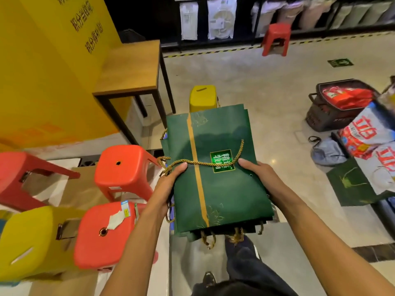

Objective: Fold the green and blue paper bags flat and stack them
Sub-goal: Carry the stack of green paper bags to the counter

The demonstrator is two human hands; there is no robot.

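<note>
At the far left stand red stools (121,167), with a wooden desk (132,67) behind them. The left hand (168,184) grips the left edge of a stack of green bags (222,199). Its thumb lies on top, close by the gold cord handle (213,163); its fingers are hidden beneath. The stack is already folded flat and is held in the air above the floor, in front of a yellow stool (203,99). A sliver of blue shows at its left edge, but I cannot tell whether blue bags lie within. The right hand (258,174) clasps the right edge the same way, thumb on top.

Folding looks done for this bundle, so the step in hand appears to be stacking. The next move calls for a flat place to set the stack down, both hands keeping the edges squared and the loose cords from dragging sheets askew. Further right, a lone green bag (350,189) lies on the floor beside printed sacks (367,133), likely next to join the stack.
</note>
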